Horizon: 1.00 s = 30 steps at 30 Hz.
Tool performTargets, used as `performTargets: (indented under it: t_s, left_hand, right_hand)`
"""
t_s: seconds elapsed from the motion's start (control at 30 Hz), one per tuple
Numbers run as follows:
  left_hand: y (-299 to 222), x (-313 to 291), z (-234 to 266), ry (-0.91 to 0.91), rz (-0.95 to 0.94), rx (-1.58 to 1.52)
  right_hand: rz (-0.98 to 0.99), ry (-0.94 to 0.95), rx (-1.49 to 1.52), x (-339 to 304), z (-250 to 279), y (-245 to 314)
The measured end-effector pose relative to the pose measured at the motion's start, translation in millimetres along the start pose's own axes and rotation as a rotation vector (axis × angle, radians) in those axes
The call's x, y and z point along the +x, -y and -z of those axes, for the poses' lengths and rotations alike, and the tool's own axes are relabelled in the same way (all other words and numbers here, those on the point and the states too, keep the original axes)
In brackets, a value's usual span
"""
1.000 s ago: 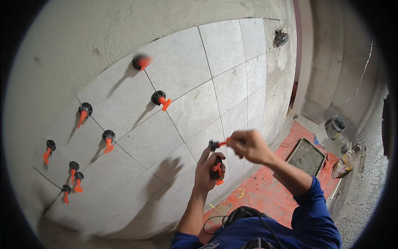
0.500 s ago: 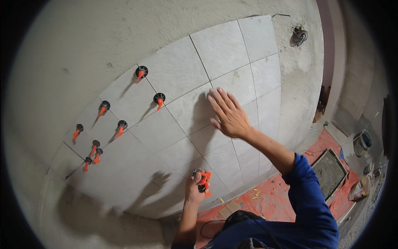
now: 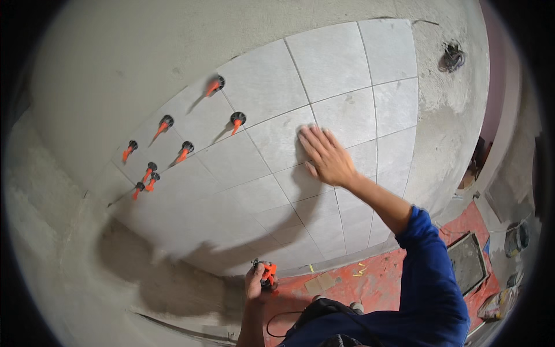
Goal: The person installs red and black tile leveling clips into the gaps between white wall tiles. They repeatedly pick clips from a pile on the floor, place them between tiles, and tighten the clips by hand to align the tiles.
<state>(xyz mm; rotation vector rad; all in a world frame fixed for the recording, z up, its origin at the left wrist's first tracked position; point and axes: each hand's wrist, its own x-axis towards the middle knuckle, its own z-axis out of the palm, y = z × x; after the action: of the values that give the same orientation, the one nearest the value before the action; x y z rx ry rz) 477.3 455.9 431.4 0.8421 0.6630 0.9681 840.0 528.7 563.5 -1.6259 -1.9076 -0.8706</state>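
Observation:
Grey square tiles (image 3: 272,139) cover the wall before me. My right hand (image 3: 330,159) lies flat against one of them, below a joint crossing, its fingers stretched out and holding nothing. Low down in front of the wall, my left hand (image 3: 254,282) is closed around several orange-and-black tile levelers (image 3: 268,274). More levelers of this kind sit along the joints at left, among them a tile leveler (image 3: 237,120) nearest my right hand and another (image 3: 216,84) at the upper tile edge.
Bare rough plaster (image 3: 144,52) surrounds the tiling. Wires stick out of a wall box (image 3: 452,56) at upper right. Below, a red sheet (image 3: 370,277) covers the floor, bearing cardboard (image 3: 319,283) and a mortar tray (image 3: 467,263). A bucket (image 3: 516,239) stands farther right.
My view has shifted left, so the wall appears farther right. My left hand has dropped lower with the levelers. On the tile, my right hand has slid slightly down from the joint crossing.

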Motion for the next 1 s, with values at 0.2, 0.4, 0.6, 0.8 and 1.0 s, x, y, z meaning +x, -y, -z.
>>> performTargets:
  t_s: [0.2,0.4,0.6,0.8,1.0]
  left_hand:
    - [20,-1,0,0.165,0.091,-0.112]
    - [25,36,-5,0.444,0.132,-0.207]
    - [25,64,26,0.476,0.318,-0.28]
    - [27,96,65,0.579,0.535,-0.318]
    - [28,105,98,0.589,0.945,-0.645]
  right_hand:
    - [-0.041,-0.06,0.315,-61,-16,29]
    - [-0.216,-0.262,0.662,0,35,47]
    - [-0.358,-0.329,0.836,79,73,90]
    - [-0.592,-0.116,0.421,131,82,113]
    - [-0.71,-0.188,0.512,137,86,130]
